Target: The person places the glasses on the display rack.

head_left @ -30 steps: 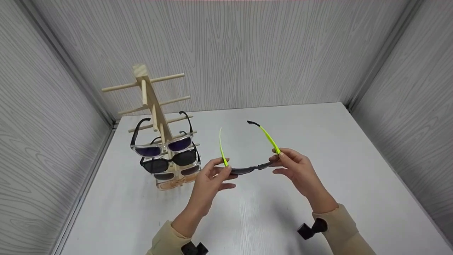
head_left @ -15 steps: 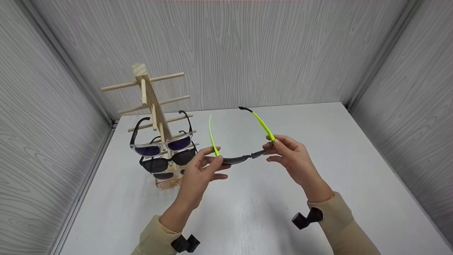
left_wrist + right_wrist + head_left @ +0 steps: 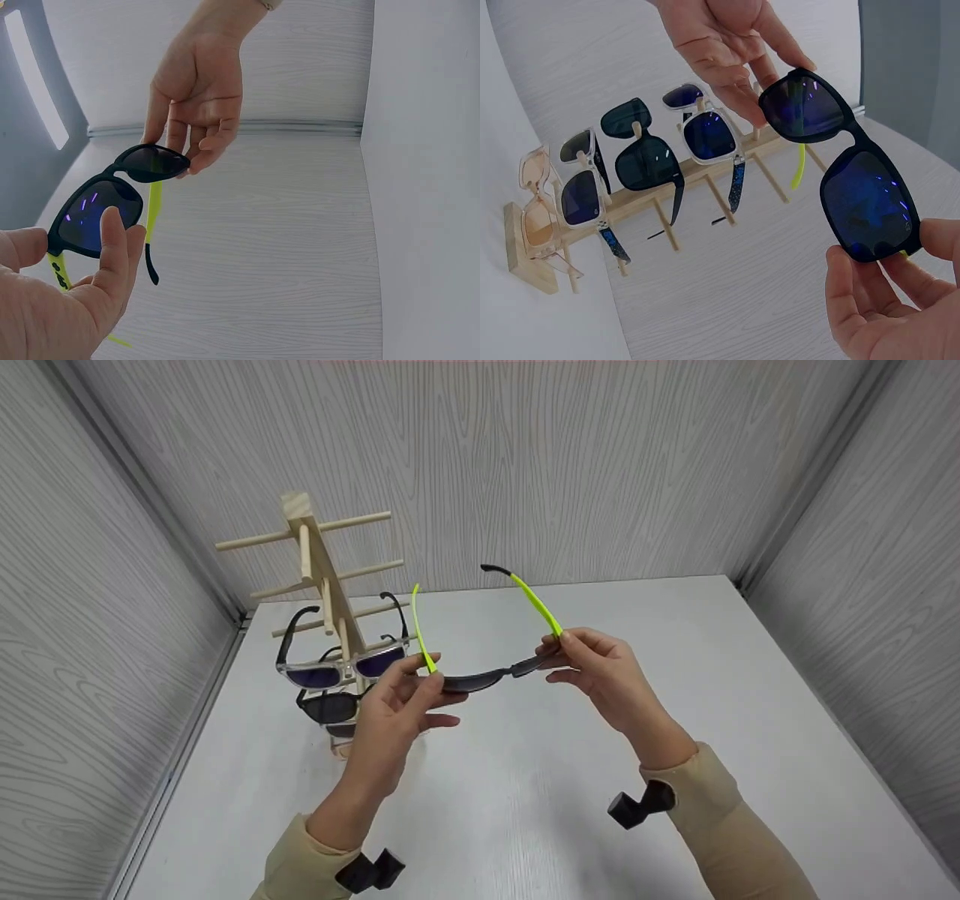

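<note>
Between both hands, above the table, hangs a pair of sunglasses [image 3: 472, 682] with a black front, dark bluish lenses and yellow-green temples, both unfolded and pointing away. My left hand [image 3: 394, 712] pinches its left corner between thumb and fingers; my right hand [image 3: 604, 675] pinches the right corner. In the right wrist view the lenses of the sunglasses [image 3: 866, 202] reflect blue. To the left stands a wooden display rack [image 3: 322, 562] holding several glasses, among them a clear-framed pair [image 3: 315, 678] and a black pair [image 3: 330, 707]. The left hand partly hides the lower pairs.
The rack's upper pegs [image 3: 356, 521] stick out sideways and carry no glasses. A white table [image 3: 712, 682] spreads under the hands, with grey wood-grain panels [image 3: 525, 472] behind and at both sides. Peach-coloured glasses [image 3: 538, 202] sit lowest, by the rack's base [image 3: 529, 251].
Both hands have carried the sunglasses leftward and away from the body, closer to the rack, keeping their grip. The left hand now covers more of the lower glasses. The rack has stayed put.
</note>
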`<state>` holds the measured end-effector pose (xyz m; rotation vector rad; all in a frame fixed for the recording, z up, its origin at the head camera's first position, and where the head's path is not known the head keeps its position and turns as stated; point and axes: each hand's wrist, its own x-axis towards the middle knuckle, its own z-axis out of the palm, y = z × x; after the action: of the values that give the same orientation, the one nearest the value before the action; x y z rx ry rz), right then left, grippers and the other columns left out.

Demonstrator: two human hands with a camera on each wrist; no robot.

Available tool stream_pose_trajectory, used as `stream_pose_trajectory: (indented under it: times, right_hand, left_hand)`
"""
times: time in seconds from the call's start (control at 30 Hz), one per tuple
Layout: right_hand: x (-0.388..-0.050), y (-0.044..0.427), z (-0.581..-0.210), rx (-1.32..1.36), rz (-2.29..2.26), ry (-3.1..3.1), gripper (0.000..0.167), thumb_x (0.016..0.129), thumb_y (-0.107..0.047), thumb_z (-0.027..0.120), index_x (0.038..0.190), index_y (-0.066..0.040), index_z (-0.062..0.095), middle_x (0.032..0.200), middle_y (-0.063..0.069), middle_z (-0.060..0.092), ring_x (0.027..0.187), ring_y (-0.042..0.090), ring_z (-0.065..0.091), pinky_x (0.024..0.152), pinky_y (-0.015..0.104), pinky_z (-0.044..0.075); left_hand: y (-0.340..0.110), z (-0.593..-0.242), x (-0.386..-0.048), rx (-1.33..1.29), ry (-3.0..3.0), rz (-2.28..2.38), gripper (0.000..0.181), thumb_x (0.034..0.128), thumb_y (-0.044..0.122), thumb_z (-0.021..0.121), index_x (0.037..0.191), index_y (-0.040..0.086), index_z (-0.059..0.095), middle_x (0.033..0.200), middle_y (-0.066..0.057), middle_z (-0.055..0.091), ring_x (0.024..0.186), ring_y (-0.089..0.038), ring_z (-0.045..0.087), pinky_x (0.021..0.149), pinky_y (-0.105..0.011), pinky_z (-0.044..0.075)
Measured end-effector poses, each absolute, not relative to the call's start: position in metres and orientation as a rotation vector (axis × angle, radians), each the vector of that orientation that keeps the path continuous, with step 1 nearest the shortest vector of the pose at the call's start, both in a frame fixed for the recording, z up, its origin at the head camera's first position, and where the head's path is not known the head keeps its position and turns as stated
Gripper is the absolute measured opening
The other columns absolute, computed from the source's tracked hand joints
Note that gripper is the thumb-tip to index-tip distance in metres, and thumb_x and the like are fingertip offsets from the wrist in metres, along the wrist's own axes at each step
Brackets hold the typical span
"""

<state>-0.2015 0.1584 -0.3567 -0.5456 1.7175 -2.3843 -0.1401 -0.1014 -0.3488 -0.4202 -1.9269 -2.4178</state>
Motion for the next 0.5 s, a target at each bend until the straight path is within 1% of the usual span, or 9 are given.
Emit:
stream_pose_trajectory:
  times: [0.13, 0.37, 0.5]
  right_hand:
    - [-0.204, 0.153, -0.350, -0.554, -2.397, 1.691, 0.024, 0.094, -0.013, 0.057, 0.106, 0.006, 0.062, 0.101, 0.017, 0.063, 0.091, 0.026, 0.063, 0.077, 0.037, 0.052]
    - [-0.209, 0.144, -0.339, -0.591, -2.375, 1.643, 0.018, 0.094, -0.012, 0.056, 0.104, 0.000, 0.064, 0.100, 0.016, 0.064, 0.091, 0.025, 0.063, 0.078, 0.036, 0.052]
    - [-0.210, 0.137, -0.335, -0.620, -2.359, 1.607, 0.018, 0.094, -0.012, 0.055, 0.105, 0.000, 0.064, 0.100, 0.016, 0.064, 0.091, 0.025, 0.063, 0.077, 0.036, 0.052]
  left_hand:
    - [-0.104, -0.345, -0.137, -0.410, -1.893, -2.403, 0.036, 0.0940, 0.013, 0.056, 0.127, 0.001, 0.046, 0.102, -0.022, 0.059, 0.095, -0.035, 0.063, 0.074, -0.043, 0.053]
    - [-0.109, -0.336, -0.132, -0.398, -1.882, -2.347, 0.036, 0.0935, 0.012, 0.057, 0.127, 0.001, 0.047, 0.101, -0.022, 0.057, 0.094, -0.034, 0.063, 0.074, -0.042, 0.054]
    - [-0.115, -0.331, -0.127, -0.407, -1.892, -2.305, 0.035, 0.0941, 0.011, 0.055, 0.126, 0.000, 0.046, 0.103, -0.023, 0.056, 0.095, -0.035, 0.063, 0.073, -0.041, 0.054]
